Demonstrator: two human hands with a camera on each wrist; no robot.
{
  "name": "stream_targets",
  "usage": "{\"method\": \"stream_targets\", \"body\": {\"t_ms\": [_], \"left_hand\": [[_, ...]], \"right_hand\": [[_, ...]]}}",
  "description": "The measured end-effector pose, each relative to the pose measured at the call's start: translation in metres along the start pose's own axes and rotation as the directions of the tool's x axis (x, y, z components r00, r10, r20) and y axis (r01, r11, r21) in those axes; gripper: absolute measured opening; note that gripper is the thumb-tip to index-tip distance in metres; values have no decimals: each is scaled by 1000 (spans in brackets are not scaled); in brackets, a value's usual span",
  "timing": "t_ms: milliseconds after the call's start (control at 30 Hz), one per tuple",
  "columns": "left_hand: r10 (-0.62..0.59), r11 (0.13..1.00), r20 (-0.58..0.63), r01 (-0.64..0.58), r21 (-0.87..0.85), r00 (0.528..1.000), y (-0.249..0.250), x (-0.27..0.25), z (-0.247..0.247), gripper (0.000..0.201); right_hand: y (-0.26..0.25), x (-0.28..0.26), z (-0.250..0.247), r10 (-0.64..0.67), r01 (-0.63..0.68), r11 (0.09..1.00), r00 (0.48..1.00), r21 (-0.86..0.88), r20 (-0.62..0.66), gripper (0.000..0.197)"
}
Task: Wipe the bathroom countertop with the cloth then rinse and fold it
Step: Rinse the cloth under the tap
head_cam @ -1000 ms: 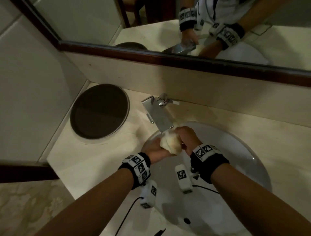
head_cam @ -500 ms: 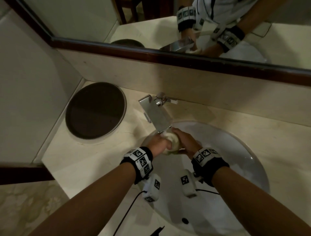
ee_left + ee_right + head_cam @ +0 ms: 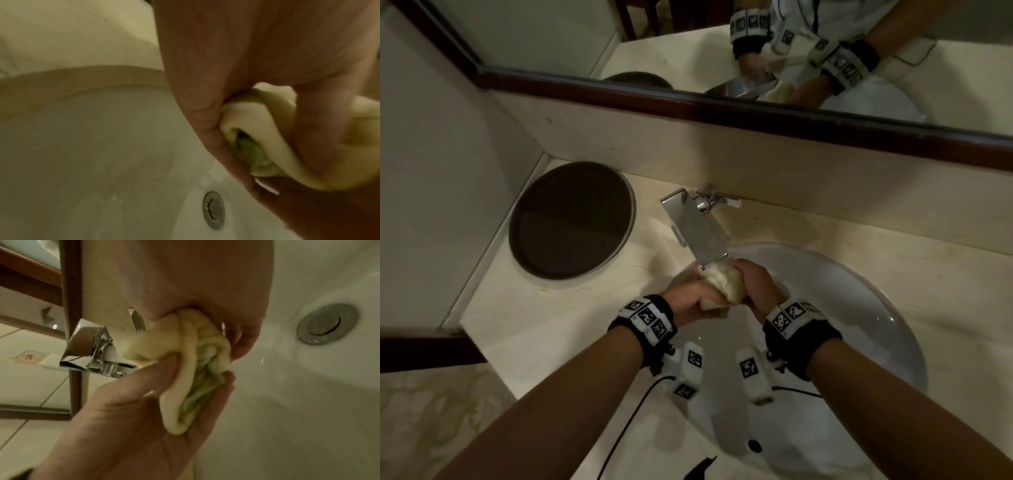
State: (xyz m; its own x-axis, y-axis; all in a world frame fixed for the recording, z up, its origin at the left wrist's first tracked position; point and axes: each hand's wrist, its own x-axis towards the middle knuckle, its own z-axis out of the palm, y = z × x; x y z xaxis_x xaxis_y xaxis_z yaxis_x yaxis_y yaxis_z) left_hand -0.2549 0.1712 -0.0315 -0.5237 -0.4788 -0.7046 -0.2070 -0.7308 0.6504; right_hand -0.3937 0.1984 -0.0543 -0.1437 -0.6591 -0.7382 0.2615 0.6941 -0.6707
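Note:
A wet, pale yellow cloth [image 3: 722, 286] is bunched into a twisted wad just under the spout of the chrome faucet [image 3: 698, 233], above the white sink basin [image 3: 859, 308]. My left hand [image 3: 690, 299] grips its left end with the fingers curled round it. My right hand [image 3: 755, 286] grips the right end. In the left wrist view the cloth [image 3: 267, 129] bulges out between curled fingers. The right wrist view shows the cloth [image 3: 195, 369] squeezed between both hands beside the faucet [image 3: 88, 350]. The beige countertop [image 3: 551, 325] surrounds the basin.
A dark round tray [image 3: 571, 219] lies on the counter's back left corner. A framed mirror [image 3: 688, 44] runs along the wall above the backsplash. The metal drain [image 3: 327, 323] sits at the basin's bottom, with water drops around it. Cables hang from my wrists.
Both hands pushed the wadded cloth up close under the spout. They now squeeze and twist it, and more cloth shows between them than half a second ago.

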Motion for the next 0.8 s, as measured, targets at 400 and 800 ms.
{"method": "stream_targets", "body": {"t_ms": [400, 800], "left_hand": [[424, 137, -12, -50, 989, 906, -2, -4, 28, 54], [349, -16, -163, 180, 984, 923, -1, 2, 12, 36]], "right_hand": [[4, 8, -17, 329, -333, 942, 941, 38, 85, 63], [1, 17, 31, -153, 55, 738, 984, -672, -87, 34]]}}
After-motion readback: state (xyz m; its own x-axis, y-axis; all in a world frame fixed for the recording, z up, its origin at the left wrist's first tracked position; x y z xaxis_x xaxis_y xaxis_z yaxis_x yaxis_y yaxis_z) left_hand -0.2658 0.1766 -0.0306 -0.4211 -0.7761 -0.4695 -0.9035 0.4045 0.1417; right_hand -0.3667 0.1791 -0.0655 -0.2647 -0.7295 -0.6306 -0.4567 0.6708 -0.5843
